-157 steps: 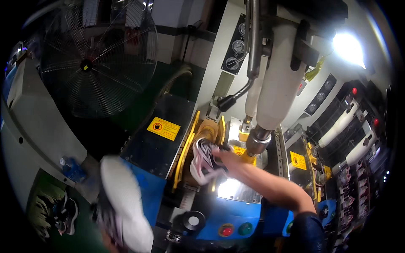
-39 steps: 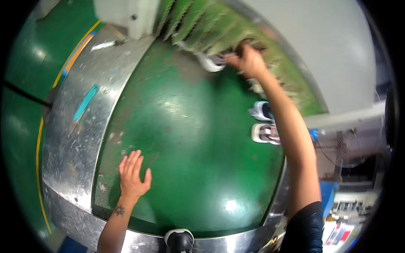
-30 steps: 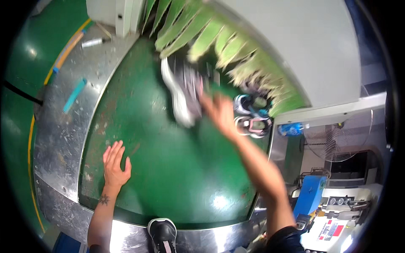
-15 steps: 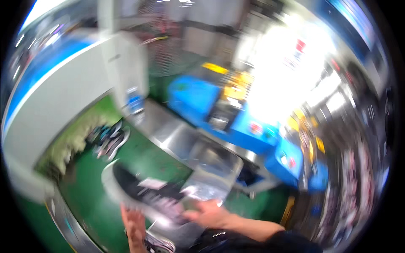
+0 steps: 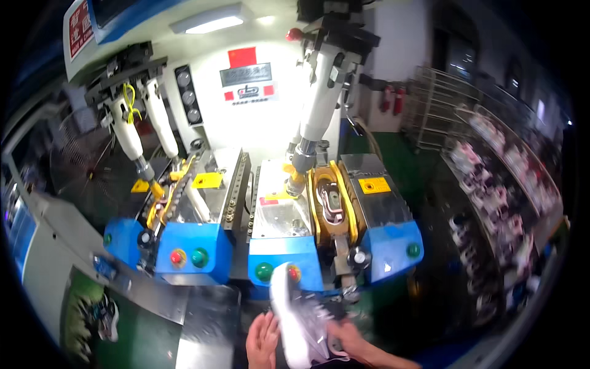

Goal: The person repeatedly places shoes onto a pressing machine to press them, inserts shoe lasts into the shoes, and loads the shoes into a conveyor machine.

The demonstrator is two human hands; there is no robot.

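Observation:
A sneaker point(image 5: 298, 332) with a thick white sole and a grey and dark upper is tilted up in front of me, its sole toward the left. My right hand point(image 5: 353, 344) is closed on the upper from the right side. Along the sole lies my left hand point(image 5: 262, 338), fingers stretched out; whether its palm touches the sole I cannot tell. Just beyond the shoe is a blue control box point(image 5: 279, 249) with a green and a red button, the red one partly hidden by the shoe.
A pressing machine point(image 5: 261, 132) fills the middle, with white cylinders point(image 5: 316, 101) over yellow-padded clamps point(image 5: 335, 203). Blue button boxes point(image 5: 193, 252) line its front. Racks of shoes point(image 5: 491, 190) stand at right. More shoes point(image 5: 106, 317) lie on the floor at lower left, near a metal ledge point(image 5: 209, 320).
My view has swung right, from the floor and ledge to the machine's front. The sneaker has turned from lying nearly level to tilted upright, still in my right hand.

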